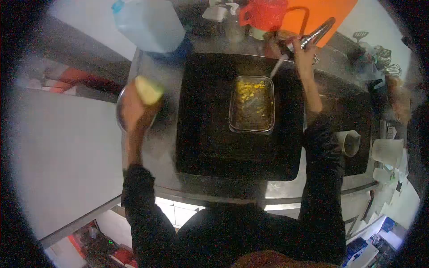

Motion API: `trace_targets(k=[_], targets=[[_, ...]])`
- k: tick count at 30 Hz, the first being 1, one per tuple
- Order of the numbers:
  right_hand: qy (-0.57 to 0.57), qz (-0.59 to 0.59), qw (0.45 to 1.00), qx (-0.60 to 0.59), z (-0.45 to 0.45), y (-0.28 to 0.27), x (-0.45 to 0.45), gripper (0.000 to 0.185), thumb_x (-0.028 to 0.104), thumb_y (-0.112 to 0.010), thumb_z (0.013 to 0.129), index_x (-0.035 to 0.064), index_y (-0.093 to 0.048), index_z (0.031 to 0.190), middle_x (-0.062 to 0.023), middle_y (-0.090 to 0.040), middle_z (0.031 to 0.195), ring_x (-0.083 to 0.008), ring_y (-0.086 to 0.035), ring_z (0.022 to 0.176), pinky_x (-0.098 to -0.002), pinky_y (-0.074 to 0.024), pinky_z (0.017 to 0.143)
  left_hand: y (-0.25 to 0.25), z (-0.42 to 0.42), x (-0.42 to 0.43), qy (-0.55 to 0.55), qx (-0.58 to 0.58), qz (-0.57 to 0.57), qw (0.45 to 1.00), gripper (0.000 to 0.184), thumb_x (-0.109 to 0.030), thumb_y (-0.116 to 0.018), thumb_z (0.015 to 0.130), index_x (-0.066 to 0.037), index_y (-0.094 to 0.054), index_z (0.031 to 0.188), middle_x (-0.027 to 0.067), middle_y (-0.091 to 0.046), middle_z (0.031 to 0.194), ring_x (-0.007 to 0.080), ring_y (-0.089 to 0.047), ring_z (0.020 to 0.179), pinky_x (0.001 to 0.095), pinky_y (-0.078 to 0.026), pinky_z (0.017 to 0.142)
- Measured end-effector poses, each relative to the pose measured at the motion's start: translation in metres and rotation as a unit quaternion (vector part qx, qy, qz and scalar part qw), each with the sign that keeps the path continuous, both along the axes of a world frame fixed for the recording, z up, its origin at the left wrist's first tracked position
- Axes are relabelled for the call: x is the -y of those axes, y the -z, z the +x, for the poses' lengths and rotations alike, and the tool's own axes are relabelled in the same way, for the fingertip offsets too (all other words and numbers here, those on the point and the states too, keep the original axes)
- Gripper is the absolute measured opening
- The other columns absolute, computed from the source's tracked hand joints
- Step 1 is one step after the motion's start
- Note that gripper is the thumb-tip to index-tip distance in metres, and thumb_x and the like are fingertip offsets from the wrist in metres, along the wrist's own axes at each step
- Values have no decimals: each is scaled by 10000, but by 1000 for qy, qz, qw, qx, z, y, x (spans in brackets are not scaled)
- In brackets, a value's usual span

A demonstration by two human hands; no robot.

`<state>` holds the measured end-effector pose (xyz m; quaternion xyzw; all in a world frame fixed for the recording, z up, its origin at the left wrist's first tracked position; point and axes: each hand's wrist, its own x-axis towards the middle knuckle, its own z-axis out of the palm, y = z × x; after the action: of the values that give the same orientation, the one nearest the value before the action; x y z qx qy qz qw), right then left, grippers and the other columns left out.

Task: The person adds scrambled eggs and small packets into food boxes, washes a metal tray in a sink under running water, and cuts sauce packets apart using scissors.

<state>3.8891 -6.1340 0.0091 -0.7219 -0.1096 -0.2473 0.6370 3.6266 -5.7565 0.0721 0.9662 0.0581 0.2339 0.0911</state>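
Note:
My left hand (135, 107), smeared by motion, holds a yellow and green sponge (149, 90) over a round bowl (120, 111) at the left of the dark sink. My right hand (304, 54) is closed on the metal faucet sprayer (306, 43) at the sink's upper right. A stream of water (278, 67) runs from it down towards a rectangular glass container (233, 105). The container stands in the sink (205, 152), with yellow bits of food (251, 90) in its upper part.
A large translucent jug (152, 27) stands behind the sink at the left. At the back are a red pitcher (268, 15) and an orange board (333, 18). A clear cup (350, 143) is in the right basin. Whisks (392, 69) hang at the right.

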Motion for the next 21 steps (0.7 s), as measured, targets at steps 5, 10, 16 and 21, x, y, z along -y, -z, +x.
trace_targets(k=[5, 10, 16, 21], targets=[[-18, 10, 1000, -23, -25, -22, -4, 179, 163, -621, 775, 34, -506, 729, -13, -510, 662, -110, -488, 619, -266, -412, 558, 87, 89, 143, 281, -175, -481, 812, 731, -335, -643, 741, -53, -262, 1297, 163, -496, 1148, 296, -513, 1031, 391, -401, 906], [-64, -23, 997, -27, -23, -12, 10, 176, 142, -586, 799, 10, -518, 894, -41, -573, 757, -119, -528, 687, -254, -419, 626, 189, 148, 229, 263, -150, -361, 882, 552, -292, -603, 769, -64, -384, 1222, 176, -524, 1102, 317, -522, 1016, 408, -426, 857], [-76, 6, 995, -70, -53, -37, -5, 191, 198, -587, 811, 25, -526, 865, -18, -560, 726, -82, -498, 648, -242, -405, 585, 281, 172, 247, 261, -171, -392, 865, 426, -264, -557, 814, -69, -456, 1179, 150, -548, 1053, 274, -534, 909, 383, -441, 776], [-143, 84, 983, -74, -46, -40, 4, 170, 186, -581, 810, 30, -532, 853, -8, -562, 712, -86, -503, 642, -245, -410, 589, 325, 187, 247, 248, -176, -389, 870, 353, -243, -519, 854, -78, -489, 1165, 123, -566, 1012, 223, -542, 811, 352, -449, 711]])
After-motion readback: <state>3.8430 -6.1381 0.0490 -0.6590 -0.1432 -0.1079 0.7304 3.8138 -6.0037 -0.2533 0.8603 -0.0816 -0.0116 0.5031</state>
